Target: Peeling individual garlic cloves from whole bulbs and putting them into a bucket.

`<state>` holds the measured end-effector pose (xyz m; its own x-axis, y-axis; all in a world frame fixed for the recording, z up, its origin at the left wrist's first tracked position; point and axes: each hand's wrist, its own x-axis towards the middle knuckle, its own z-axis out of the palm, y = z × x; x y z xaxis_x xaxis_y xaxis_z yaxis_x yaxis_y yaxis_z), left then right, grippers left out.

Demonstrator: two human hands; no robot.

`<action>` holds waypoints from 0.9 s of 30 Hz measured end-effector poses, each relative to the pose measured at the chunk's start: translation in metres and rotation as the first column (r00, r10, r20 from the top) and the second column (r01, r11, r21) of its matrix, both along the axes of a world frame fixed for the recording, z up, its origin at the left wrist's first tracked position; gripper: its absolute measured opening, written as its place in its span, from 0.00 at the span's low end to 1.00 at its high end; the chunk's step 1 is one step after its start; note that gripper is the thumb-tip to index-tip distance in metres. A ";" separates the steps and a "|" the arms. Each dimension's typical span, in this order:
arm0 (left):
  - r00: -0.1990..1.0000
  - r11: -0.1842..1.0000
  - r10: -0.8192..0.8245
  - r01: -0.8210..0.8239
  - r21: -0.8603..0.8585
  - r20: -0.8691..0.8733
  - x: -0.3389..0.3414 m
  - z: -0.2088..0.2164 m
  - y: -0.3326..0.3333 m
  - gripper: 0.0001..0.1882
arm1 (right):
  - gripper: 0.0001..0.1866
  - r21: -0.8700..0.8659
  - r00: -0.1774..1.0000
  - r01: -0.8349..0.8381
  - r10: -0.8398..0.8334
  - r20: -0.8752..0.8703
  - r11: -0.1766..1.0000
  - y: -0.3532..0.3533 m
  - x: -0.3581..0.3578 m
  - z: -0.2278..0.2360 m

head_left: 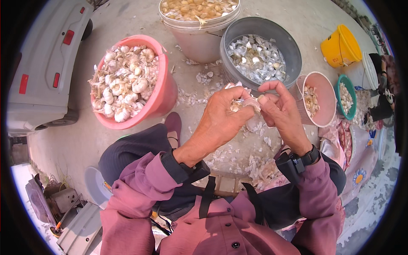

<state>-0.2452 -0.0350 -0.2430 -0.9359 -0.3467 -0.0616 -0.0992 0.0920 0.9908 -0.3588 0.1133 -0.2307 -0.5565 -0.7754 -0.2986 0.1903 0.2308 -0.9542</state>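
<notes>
My left hand (227, 117) is closed around a partly broken garlic bulb (251, 103), held in front of me above the ground. The fingers cover much of the bulb. My right hand (285, 112) meets it from the right, its thumb at the bulb and its index finger arched above. Whatever the right thumb and lower fingers pinch is too hidden to name. Just beyond the hands stands a grey tub (293, 55) with garlic cloves and loose skins (257, 57) in it. To the left, a pink tub (166, 80) is heaped with whole garlic bulbs (121, 87).
A white bucket (193, 40) of cloves in liquid stands at the far side. On the right are a pale pink bucket (325, 102), a green basket (340, 100) and a yellow bucket (340, 46). Garlic skins (263, 168) litter the floor. A vehicle (46, 63) stands left.
</notes>
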 end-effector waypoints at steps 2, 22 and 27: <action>0.998 0.963 0.050 -0.060 0.261 0.047 -0.001 -0.002 0.001 0.04 | 0.14 0.026 0.986 0.058 -0.054 -0.155 0.998 0.001 0.001 -0.006; 0.998 0.907 0.058 -0.055 0.418 0.005 -0.001 -0.006 0.008 0.05 | 0.14 -0.252 0.924 0.234 -0.134 0.358 0.939 0.004 -0.010 -0.017; 0.948 0.917 0.099 -0.205 0.342 0.302 0.000 0.000 0.009 0.01 | 0.14 -0.268 0.942 0.294 -0.231 0.243 0.917 0.002 -0.019 0.006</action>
<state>-0.2451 -0.0259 -0.2434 -0.8016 -0.3873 -0.4555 -0.3534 -0.3076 0.8835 -0.3776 0.1155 -0.2248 -0.7043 -0.6794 -0.2059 0.4009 -0.1413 -0.9052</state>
